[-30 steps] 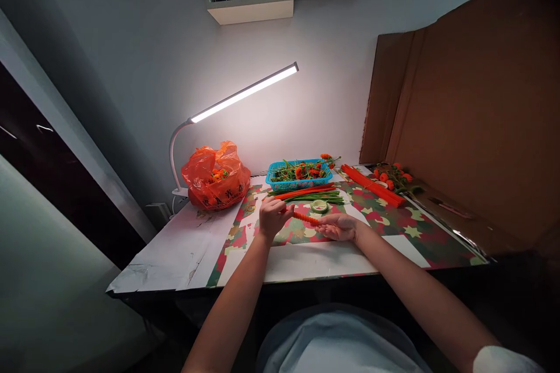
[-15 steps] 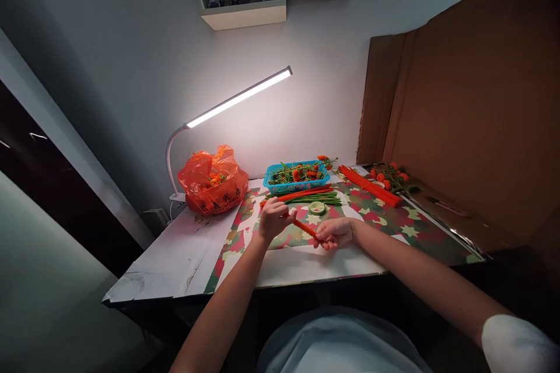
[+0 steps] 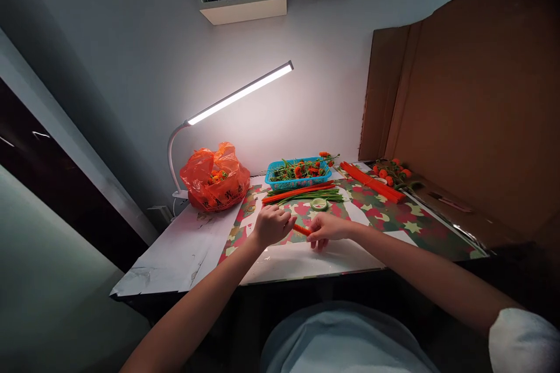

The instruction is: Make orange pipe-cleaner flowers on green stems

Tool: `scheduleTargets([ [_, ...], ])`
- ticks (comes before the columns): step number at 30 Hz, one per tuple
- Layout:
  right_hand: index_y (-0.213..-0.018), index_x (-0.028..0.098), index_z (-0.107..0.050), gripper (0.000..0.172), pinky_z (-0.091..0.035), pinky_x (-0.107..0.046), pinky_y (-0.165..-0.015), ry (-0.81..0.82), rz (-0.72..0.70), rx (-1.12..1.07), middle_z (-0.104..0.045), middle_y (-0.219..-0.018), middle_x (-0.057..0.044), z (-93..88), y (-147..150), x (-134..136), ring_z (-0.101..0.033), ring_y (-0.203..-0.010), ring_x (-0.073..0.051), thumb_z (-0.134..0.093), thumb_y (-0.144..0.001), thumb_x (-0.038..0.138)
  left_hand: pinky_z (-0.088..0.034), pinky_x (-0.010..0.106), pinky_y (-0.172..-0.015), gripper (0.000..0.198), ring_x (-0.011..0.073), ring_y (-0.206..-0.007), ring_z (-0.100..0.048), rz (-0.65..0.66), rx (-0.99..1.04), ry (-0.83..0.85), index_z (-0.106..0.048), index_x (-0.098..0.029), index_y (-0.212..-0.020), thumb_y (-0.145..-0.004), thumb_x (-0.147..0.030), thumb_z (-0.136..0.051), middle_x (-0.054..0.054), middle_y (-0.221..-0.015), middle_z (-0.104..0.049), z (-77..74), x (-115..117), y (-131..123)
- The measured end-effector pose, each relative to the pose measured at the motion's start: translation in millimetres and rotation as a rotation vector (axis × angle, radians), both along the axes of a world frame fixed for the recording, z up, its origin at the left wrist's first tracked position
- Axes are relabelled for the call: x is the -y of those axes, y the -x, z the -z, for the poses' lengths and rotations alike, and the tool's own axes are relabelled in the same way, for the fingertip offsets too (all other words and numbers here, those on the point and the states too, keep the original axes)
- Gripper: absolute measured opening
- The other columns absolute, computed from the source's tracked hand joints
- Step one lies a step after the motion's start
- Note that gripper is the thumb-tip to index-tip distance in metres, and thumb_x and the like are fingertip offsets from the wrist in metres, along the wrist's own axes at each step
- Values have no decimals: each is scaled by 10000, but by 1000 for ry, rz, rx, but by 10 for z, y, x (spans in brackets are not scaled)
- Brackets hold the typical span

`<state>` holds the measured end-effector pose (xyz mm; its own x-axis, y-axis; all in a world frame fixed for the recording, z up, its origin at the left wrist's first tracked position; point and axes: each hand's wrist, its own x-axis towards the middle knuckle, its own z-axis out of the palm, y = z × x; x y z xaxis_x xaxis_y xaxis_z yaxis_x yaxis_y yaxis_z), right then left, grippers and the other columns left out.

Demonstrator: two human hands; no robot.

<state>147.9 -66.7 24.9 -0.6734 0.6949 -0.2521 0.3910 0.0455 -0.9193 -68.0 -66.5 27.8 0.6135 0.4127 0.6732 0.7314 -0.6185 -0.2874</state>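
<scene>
Above the front of the table, a short orange pipe-cleaner length (image 3: 301, 229), fuzzy and seemingly coiled, spans the gap between my hands. My left hand (image 3: 273, 225) is closed around its left end. At the other end, the fingers of my right hand (image 3: 326, 228) pinch it. Just beyond the hands lies a roll of green tape (image 3: 319, 204). Behind that are green stems (image 3: 321, 194) and a bundle of long red-orange pipe cleaners (image 3: 297, 191), lying side by side. The parts inside my fingers are hidden.
A blue basket (image 3: 300, 184) of orange flowers with green stems stands at the back. An orange plastic bag (image 3: 214, 183) sits left, near a lit lamp (image 3: 240, 93). Right are another red-orange bundle (image 3: 371, 181), more flowers (image 3: 389, 172) and a cardboard panel (image 3: 472, 111).
My hands have come closer together, so less of the orange length shows between them. My right hand has turned palm-down and moved slightly left. The view has shifted a little.
</scene>
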Motion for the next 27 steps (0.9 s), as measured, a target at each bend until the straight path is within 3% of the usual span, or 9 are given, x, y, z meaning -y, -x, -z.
scheduleTargets([
  [5, -518, 165, -610, 221, -276, -196, -444, -569, 76, 94, -528, -445, 43, -8, 61, -31, -418, -423, -65, -632, -727, 232, -243, 289, -543, 351, 143, -502, -452, -97, -20, 24, -585, -181, -575, -868, -345, -482, 38, -497, -543, -20, 79, -111],
  [7, -501, 173, -600, 252, -234, -209, -454, -728, 108, 127, -496, -431, 46, 0, 67, -28, -366, -426, -65, -624, -745, 231, -231, 291, -530, 344, 147, -493, -463, -129, -5, 22, -596, -179, -584, -868, -330, -477, 42, -490, -547, -6, 105, -175],
  [12, -535, 165, -610, 264, -228, -229, -507, -944, 177, 272, -525, -501, 13, 27, 112, -13, -381, -498, -86, -604, -793, 218, -213, 293, -509, 389, 153, -498, -516, -219, 18, 43, -616, -172, -573, -889, -286, -420, 55, -486, -574, 66, 113, -287],
  [15, -560, 155, -606, 232, -226, -236, -519, -991, 159, 319, -563, -560, -5, 57, 150, -27, -404, -533, -93, -613, -787, 200, -200, 290, -502, 408, 161, -497, -529, -265, 35, 77, -631, -167, -567, -889, -281, -407, 67, -489, -588, 106, 46, -308],
  [17, -543, 155, -579, 246, -234, -236, -516, -955, 182, 266, -557, -547, -2, 89, 168, -45, -416, -531, -94, -612, -783, 198, -190, 288, -498, 407, 158, -470, -508, -270, 21, 120, -629, -164, -552, -879, -272, -411, 69, -479, -579, 97, -39, -304],
  [19, -519, 158, -541, 278, -258, -229, -497, -809, 238, 150, -536, -508, 9, 125, 183, -58, -427, -497, -90, -597, -786, 210, -189, 285, -499, 411, 148, -444, -474, -247, 11, 165, -618, -165, -536, -875, -272, -413, 62, -465, -560, 38, -146, -293],
  [24, -560, 170, -539, 320, -316, -218, -407, -231, 388, -217, -560, -512, 12, 210, 240, -28, -452, -399, -85, -611, -764, 406, -255, 283, -549, 400, 148, -492, -457, -17, 2, 229, -565, -179, -507, -872, -263, -423, 41, -464, -523, -277, -381, -292],
  [27, -561, 167, -552, 399, -332, -216, -393, -97, 437, -374, -560, -506, 14, 243, 262, -7, -444, -386, -77, -688, -664, 528, -297, 285, -588, 362, 148, -536, -466, 125, 59, 305, -529, -186, -514, -858, -278, -466, 27, -488, -514, -419, -439, -324],
])
